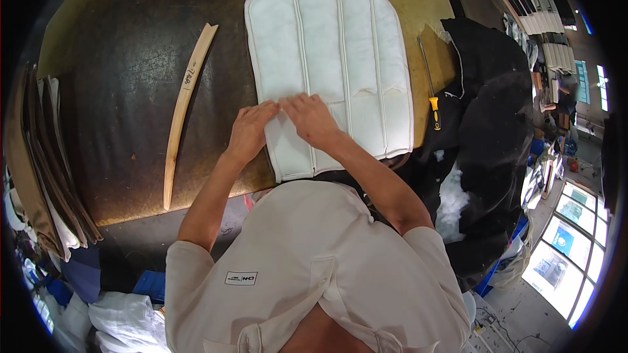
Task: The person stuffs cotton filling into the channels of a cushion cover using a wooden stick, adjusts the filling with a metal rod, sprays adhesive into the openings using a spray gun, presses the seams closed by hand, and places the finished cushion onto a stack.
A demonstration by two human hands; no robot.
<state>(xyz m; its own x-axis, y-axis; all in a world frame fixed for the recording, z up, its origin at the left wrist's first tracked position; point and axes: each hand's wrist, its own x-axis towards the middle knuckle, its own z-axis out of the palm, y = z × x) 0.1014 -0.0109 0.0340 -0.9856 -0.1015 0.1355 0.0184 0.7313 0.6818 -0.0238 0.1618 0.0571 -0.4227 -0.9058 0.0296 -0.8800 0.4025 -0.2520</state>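
A white quilted cushion panel (pixel 320 39) lies flat on the work table, its stuffing divided into long channels by raised seams. My left hand (pixel 252 132) is at the panel's left edge, fingers closed on the white fabric. Right beside it, my right hand (pixel 313 121) reaches across the panel with fingers bent down and pressed to the same fabric, close to the left fingertips. The fingertips' exact grip is partly hidden. Creases cross the channels to the right of my hands.
A curved wooden strip (pixel 182 114) lies on the dark table (pixel 124 59) to the left. A screwdriver (pixel 435 112) with a yellow-black handle rests at the right, beside black cloth (pixel 494 98) with white stuffing (pixel 451 202). Brown sheets (pixel 39 150) hang at the far left.
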